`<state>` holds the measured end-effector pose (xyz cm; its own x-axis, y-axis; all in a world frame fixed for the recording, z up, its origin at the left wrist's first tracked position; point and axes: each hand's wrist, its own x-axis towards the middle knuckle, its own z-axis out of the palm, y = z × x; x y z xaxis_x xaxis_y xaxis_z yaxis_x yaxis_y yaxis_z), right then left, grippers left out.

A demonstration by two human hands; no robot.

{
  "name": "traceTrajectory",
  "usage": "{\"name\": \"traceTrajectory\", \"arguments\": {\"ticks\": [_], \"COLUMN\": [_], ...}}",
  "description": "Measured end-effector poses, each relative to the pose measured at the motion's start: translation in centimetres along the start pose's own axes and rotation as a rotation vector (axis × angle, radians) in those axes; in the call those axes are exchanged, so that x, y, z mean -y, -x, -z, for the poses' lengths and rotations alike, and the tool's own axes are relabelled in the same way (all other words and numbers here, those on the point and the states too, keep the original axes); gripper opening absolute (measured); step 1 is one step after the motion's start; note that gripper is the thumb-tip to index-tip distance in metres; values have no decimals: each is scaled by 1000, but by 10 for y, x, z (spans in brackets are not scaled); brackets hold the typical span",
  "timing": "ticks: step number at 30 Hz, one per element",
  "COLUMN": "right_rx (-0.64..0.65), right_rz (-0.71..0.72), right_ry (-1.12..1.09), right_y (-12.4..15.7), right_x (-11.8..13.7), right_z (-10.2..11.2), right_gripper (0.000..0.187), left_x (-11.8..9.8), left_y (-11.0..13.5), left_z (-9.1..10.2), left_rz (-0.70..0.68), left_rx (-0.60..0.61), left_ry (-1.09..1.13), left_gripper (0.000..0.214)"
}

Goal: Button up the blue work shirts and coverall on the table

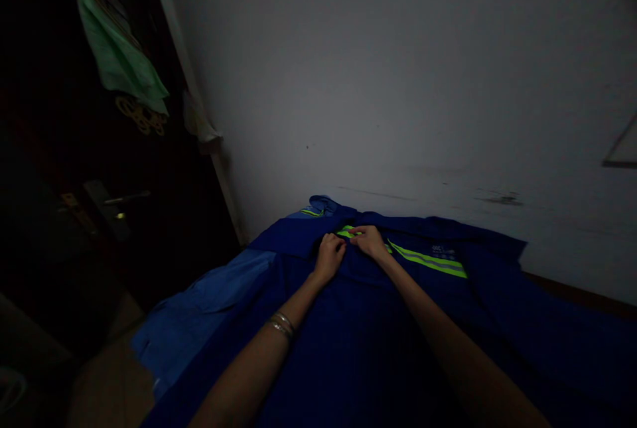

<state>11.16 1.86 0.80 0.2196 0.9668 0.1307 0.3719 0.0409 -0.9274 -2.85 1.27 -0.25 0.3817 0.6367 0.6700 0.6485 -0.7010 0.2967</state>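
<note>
A dark blue work jacket with yellow-green and grey reflective stripes lies spread out in front of me. My left hand is closed at the jacket's upper middle, its fingers curled on the dark cloth. Just to its right, my right hand pinches the cloth beside the reflective stripe. The two hands are close together but apart. What exactly lies between the fingertips is too small and dark to make out. A lighter blue garment lies under the jacket on the left.
A pale wall rises right behind the jacket. On the left stands a dark door with a metal handle, and a green cloth hangs on it. Tiled floor shows at the lower left. The light is dim.
</note>
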Motion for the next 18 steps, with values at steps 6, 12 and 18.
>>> {"name": "traceTrajectory", "arguments": {"ticks": [6,12,18], "right_rx": [-35,-60,-84], "right_rz": [-36,-90,-32], "right_ry": [13,-1,-34], "right_y": [-1,-6,-7], "right_x": [0,-5,-8], "right_z": [1,4,15], "right_gripper": [34,37,33], "left_x": [-1,-5,-10], "left_y": [1,1,0], "left_z": [1,4,8], "left_rz": [-37,-35,14], "left_rx": [2,-17,-85], "left_ry": [-5,-13,68], "left_gripper": [12,13,11]}}
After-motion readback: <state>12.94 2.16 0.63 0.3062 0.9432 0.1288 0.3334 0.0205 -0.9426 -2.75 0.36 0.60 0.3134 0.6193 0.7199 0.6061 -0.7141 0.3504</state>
